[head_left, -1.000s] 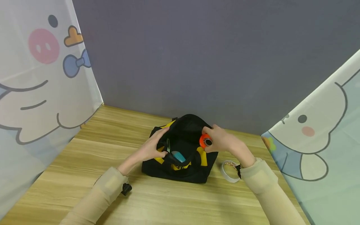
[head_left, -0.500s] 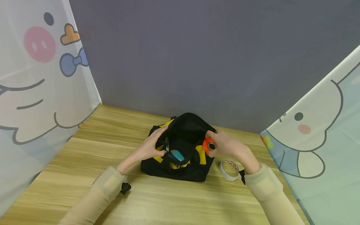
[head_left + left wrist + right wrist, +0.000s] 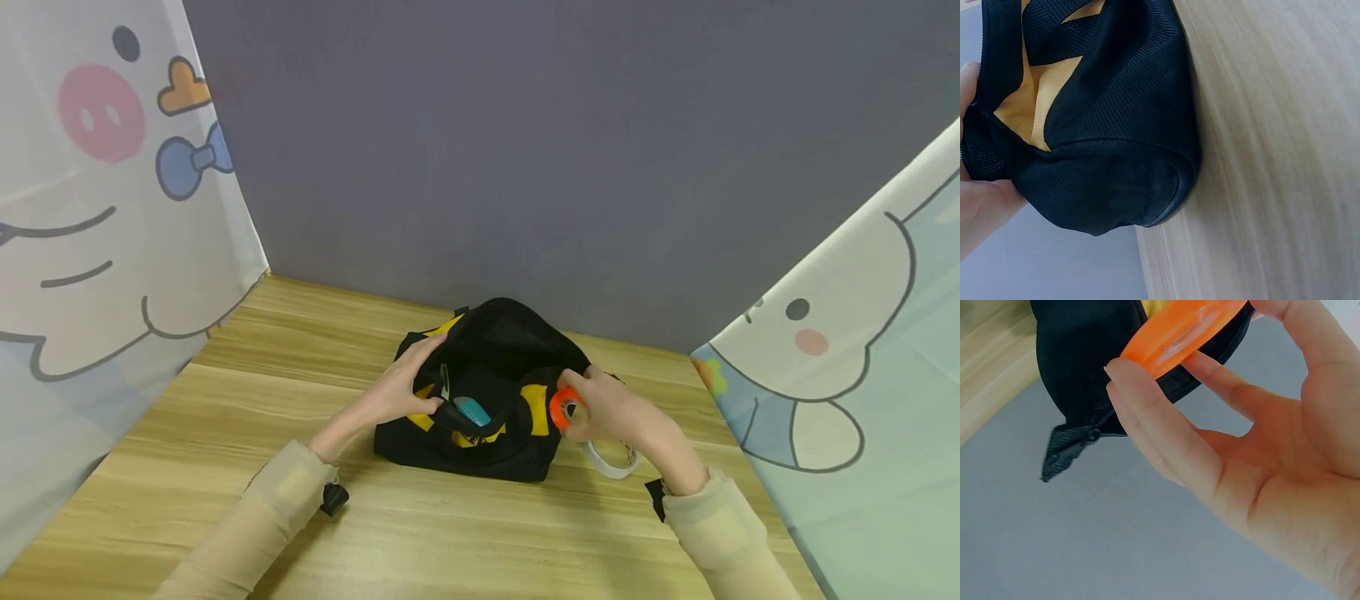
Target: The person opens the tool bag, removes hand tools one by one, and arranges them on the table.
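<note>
A black tool bag (image 3: pixel 427 454) with yellow patches sits on the table, its mouth gaping upward. My left hand (image 3: pixel 397 392) holds the left side of that mouth, thumb at the front rim; in the left wrist view, black fabric (image 3: pixel 1104 194) lies between thumb and fingers. Inside the bag are a blue object (image 3: pixel 472 411) and a slim pale-green edge (image 3: pixel 445 382). With the thumb and fingers of my right hand (image 3: pixel 611 410), I pinch an orange roll of tape (image 3: pixel 557 408) at the bag's right side. The right wrist view shows its orange rim (image 3: pixel 1185 331) at the fingertips.
A white roll of tape (image 3: pixel 611 469) lies on the wooden table (image 3: pixel 450 533) right of the bag, partly behind my right hand. A grey wall (image 3: pixel 465 150) rises behind, with cartoon-printed cloths at left and right.
My right hand has moved right and toward me with the orange roll of tape, from over the bag's mouth to its right edge. My left hand stays on the bag.
</note>
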`<state>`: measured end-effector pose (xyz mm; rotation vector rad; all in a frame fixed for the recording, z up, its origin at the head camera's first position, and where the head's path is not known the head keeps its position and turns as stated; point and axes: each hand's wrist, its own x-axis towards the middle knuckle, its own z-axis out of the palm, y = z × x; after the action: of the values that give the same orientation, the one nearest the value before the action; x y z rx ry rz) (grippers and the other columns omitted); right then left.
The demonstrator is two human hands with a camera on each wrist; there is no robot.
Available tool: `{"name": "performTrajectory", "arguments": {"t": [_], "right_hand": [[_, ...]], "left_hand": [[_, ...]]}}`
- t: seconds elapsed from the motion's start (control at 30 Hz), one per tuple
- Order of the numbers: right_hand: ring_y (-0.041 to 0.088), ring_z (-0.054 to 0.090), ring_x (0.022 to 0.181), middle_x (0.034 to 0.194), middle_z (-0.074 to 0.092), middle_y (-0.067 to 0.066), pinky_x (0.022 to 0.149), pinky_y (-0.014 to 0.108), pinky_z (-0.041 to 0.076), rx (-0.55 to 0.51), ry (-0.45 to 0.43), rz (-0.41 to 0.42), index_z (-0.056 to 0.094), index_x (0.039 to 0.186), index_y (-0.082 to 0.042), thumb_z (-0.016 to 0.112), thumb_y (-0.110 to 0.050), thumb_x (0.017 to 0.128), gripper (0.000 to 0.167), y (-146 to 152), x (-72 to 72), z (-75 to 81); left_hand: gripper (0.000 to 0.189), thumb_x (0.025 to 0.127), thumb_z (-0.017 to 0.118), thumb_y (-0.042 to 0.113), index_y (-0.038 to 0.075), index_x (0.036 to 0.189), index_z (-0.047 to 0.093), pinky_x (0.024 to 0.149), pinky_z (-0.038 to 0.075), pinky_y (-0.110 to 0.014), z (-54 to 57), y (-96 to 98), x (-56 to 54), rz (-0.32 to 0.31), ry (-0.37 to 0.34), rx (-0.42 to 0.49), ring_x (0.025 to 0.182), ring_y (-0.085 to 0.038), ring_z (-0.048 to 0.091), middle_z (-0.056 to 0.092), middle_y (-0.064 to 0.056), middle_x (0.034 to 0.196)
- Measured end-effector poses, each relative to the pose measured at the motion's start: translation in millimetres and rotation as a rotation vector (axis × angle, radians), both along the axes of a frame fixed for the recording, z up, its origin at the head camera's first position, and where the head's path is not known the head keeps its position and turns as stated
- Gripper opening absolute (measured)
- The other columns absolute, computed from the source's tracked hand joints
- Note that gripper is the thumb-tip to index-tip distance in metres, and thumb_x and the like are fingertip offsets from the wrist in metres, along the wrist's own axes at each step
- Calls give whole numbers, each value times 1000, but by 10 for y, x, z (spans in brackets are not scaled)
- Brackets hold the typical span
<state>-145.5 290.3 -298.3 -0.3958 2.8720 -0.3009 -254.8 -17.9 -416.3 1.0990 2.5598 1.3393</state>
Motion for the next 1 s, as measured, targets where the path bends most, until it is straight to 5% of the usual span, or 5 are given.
{"name": "performTrajectory", "arguments": {"t": [0.47, 1.0], "right_hand": [[18, 48, 81, 101, 56, 12, 67, 29, 44, -48, 15, -25, 57, 111, -12, 78, -17, 77, 40, 142, 219, -208], [17, 51, 74, 103, 55, 13, 65, 31, 46, -102, -45, -95, 59, 110, -15, 82, -16, 72, 44, 199, 337, -499]], "left_hand": [[99, 80, 77, 10, 17, 160, 19, 106, 42, -61, 14, 4, 3, 2, 1, -11, 145, -42, 33, 22, -17, 163], [99, 79, 76, 10, 18, 160, 19, 107, 39, -62, 14, 0, 11, 2, -13, 1, 146, -41, 31, 21, -16, 164]]}}
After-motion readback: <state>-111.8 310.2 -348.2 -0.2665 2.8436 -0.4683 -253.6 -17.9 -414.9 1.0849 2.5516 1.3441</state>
